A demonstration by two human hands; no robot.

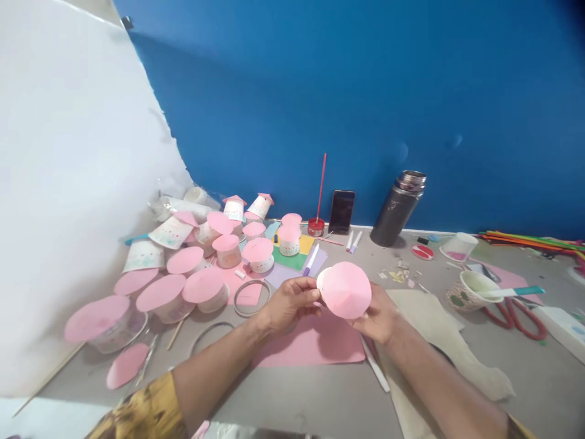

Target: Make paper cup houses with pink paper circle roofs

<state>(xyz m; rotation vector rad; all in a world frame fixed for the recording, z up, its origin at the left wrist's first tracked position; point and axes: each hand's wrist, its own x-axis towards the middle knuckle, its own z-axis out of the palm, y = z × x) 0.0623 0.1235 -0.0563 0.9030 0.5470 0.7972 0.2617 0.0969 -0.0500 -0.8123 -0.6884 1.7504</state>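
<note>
Between my two hands is a paper cup (320, 284) topped with a round pink paper lid (346, 288); the lid faces me and hides most of the cup. My left hand (292, 303) pinches the white rim side, thumb and fingers closed on it. On the other side my right hand (378, 314) grips the cup from behind and below, its fingertips partly covered by the lid. Underneath, a pink paper sheet (315, 347) lies on the table. Many similar cups with pink lids, such as one lidded cup (205, 289), stand to the left.
At the back are a dark flask (397, 210), a phone (342, 211) and a red stick in a round base (315, 227). Rightward lie a cup with a brush (473, 289), red-handled scissors (521, 323) and a beige cloth (425, 329). Tape rings (251, 298) lie left.
</note>
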